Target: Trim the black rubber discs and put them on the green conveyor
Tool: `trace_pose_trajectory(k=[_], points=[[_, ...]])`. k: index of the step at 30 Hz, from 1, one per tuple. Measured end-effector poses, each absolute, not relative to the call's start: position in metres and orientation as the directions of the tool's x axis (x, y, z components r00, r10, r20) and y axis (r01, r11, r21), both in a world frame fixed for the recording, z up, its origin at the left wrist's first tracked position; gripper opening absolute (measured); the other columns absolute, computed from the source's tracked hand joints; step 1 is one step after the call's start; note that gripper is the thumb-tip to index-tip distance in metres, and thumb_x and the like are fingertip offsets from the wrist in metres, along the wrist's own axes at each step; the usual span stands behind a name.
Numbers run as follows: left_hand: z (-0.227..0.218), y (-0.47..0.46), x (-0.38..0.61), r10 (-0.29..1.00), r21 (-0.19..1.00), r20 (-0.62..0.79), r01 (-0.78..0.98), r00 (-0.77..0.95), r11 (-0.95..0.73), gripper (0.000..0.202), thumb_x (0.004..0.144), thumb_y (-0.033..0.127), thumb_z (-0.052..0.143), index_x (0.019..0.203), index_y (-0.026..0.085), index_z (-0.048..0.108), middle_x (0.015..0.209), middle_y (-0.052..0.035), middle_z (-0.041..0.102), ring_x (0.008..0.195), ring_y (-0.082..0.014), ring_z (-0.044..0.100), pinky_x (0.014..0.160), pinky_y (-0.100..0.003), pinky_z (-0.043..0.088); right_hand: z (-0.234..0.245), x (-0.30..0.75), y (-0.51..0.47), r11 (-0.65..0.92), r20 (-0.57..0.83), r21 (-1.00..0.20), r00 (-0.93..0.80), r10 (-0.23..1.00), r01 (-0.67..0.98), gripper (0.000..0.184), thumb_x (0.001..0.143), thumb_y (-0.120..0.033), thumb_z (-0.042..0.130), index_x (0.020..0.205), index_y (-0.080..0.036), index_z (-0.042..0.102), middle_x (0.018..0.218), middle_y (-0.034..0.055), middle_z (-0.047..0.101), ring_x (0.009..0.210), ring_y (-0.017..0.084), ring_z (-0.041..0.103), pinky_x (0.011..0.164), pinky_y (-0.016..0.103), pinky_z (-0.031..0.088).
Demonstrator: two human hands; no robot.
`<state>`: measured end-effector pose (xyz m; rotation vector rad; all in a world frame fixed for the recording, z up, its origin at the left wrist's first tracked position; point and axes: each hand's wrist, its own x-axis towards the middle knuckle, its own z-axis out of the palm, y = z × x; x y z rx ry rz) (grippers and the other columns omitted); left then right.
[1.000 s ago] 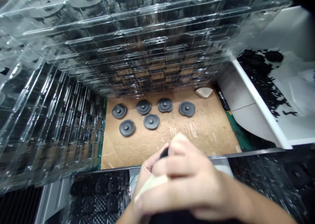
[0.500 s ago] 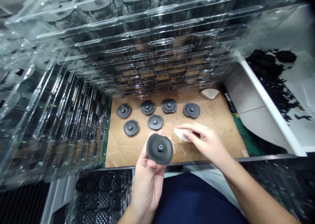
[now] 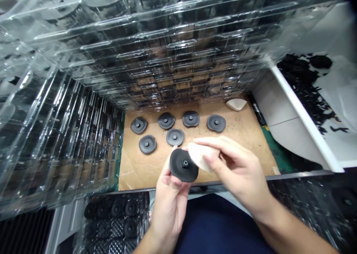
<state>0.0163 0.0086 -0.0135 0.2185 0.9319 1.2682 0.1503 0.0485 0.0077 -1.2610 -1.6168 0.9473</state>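
My left hand [image 3: 170, 198] grips a round black plastic disc [image 3: 178, 169] by its edge, with the small hub at its centre facing up. In my right hand [image 3: 237, 168] is a white wedge-shaped pad [image 3: 201, 155], pinched between thumb and fingers. The pad's tip overlaps the disc's right rim; whether it touches is hard to tell. Beyond my hands, several similar discs lie apart on the brown cardboard [image 3: 134, 172], the nearest being one disc [image 3: 174, 137] just past the held one.
Stacked clear plastic trays [image 3: 167, 57] wall off the back, and more trays [image 3: 83, 135] rise at the left. A second white pad [image 3: 236, 104] lies at the cardboard's far right corner. Black scraps [image 3: 304, 83] fill a white bin on the right. A tray of discs [image 3: 117, 218] sits lower left.
My right hand has lifted the white pad off the cardboard and brought it left to the held disc. The disc has tilted slightly in my left hand.
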Motion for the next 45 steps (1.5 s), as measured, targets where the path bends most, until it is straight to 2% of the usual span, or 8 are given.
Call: trace_pose_trajectory(k=[4, 10, 16, 20, 23, 30, 36, 45], points=[[-0.009, 0.006, 0.017, 0.872, 0.601, -0.489, -0.717, 0.02, 0.353, 0.06, 0.06, 0.035, 0.079, 0.117, 0.025, 0.061, 0.114, -0.0074, 0.069, 0.108, -0.0203, 0.061, 0.089, -0.023, 0.05, 0.01, 0.139, 0.049, 0.358, 0.329, -0.895, -0.15, 0.932, 0.266, 0.024, 0.087, -0.012, 0.054, 0.108, -0.017, 0.064, 0.1, 0.0015, 0.068, 0.084, 0.01, 0.061, 0.073, 0.019, 0.049], [-0.01, 0.005, 0.005, 0.843, 0.608, -0.538, -0.697, -0.011, 0.38, 0.057, 0.05, 0.026, 0.085, 0.105, 0.029, 0.068, 0.11, -0.0015, 0.071, 0.101, -0.0194, 0.065, 0.084, -0.021, 0.052, -0.017, 0.17, 0.044, 0.084, 0.077, -0.916, -0.033, 0.996, 0.393, 0.019, 0.087, -0.02, 0.056, 0.103, -0.025, 0.065, 0.102, -0.0001, 0.068, 0.085, 0.014, 0.062, 0.065, 0.022, 0.048], [-0.009, 0.003, 0.013, 0.812, 0.506, -0.537, -0.682, 0.231, 0.528, 0.051, 0.056, 0.036, 0.081, 0.104, 0.023, 0.069, 0.105, -0.0056, 0.071, 0.095, -0.0186, 0.066, 0.083, -0.022, 0.051, 0.025, 0.165, 0.045, 0.592, 0.455, -0.767, -0.441, 0.774, 0.248, 0.026, 0.088, -0.007, 0.047, 0.103, -0.019, 0.065, 0.09, 0.0012, 0.069, 0.078, 0.012, 0.059, 0.072, 0.027, 0.044], [-0.011, 0.005, 0.011, 0.742, 0.451, -0.608, -0.647, 0.281, 0.615, 0.041, 0.055, 0.033, 0.082, 0.094, 0.022, 0.072, 0.096, -0.0025, 0.072, 0.082, -0.0135, 0.066, 0.073, -0.017, 0.052, 0.035, 0.162, 0.052, 0.618, 0.305, -0.635, -0.584, 0.753, 0.465, 0.033, 0.086, -0.001, 0.039, 0.092, -0.014, 0.069, 0.074, 0.0033, 0.064, 0.066, 0.015, 0.048, 0.062, 0.029, 0.039], [-0.01, 0.007, 0.01, 0.751, 0.453, -0.597, -0.654, 0.282, 0.606, 0.031, 0.054, 0.027, 0.083, 0.083, 0.022, 0.074, 0.079, 0.0006, 0.072, 0.072, -0.0115, 0.065, 0.071, -0.018, 0.052, 0.034, 0.159, 0.048, 0.646, 0.408, -0.639, -0.528, 0.745, 0.418, 0.031, 0.087, -0.005, 0.04, 0.089, -0.013, 0.07, 0.072, 0.0049, 0.063, 0.066, 0.015, 0.048, 0.061, 0.029, 0.041], [-0.014, 0.006, 0.016, 0.806, 0.496, -0.563, -0.704, 0.185, 0.508, 0.06, 0.038, 0.029, 0.088, 0.096, 0.027, 0.071, 0.095, 0.0002, 0.074, 0.085, -0.0135, 0.068, 0.076, -0.016, 0.052, 0.031, 0.154, 0.014, 0.333, 0.24, -0.713, -0.231, 0.943, 0.618, 0.026, 0.084, -0.006, 0.044, 0.097, -0.008, 0.067, 0.07, 0.007, 0.063, 0.062, 0.017, 0.057, 0.057, 0.029, 0.047], [-0.003, 0.005, 0.016, 0.867, 0.544, -0.479, -0.727, 0.141, 0.418, 0.046, 0.053, 0.019, 0.084, 0.095, 0.033, 0.071, 0.102, 0.0032, 0.073, 0.092, -0.0172, 0.068, 0.083, -0.023, 0.052, 0.001, 0.181, 0.018, -0.036, -0.062, -0.986, -0.158, 0.985, 0.163, 0.017, 0.089, -0.029, 0.053, 0.094, -0.023, 0.067, 0.087, 0.0027, 0.071, 0.073, 0.015, 0.067, 0.059, 0.022, 0.053], [-0.002, 0.0, 0.01, 0.826, 0.427, -0.515, -0.766, 0.231, 0.48, 0.055, 0.048, 0.039, 0.083, 0.101, 0.032, 0.069, 0.111, 0.0006, 0.07, 0.097, -0.0221, 0.066, 0.082, -0.028, 0.054, -0.091, 0.19, 0.022, -0.017, -0.004, -0.801, 0.022, 1.0, 0.599, 0.032, 0.087, -0.03, 0.049, 0.11, -0.017, 0.066, 0.114, 0.0162, 0.057, 0.1, 0.028, 0.059, 0.085, 0.048, 0.049]])
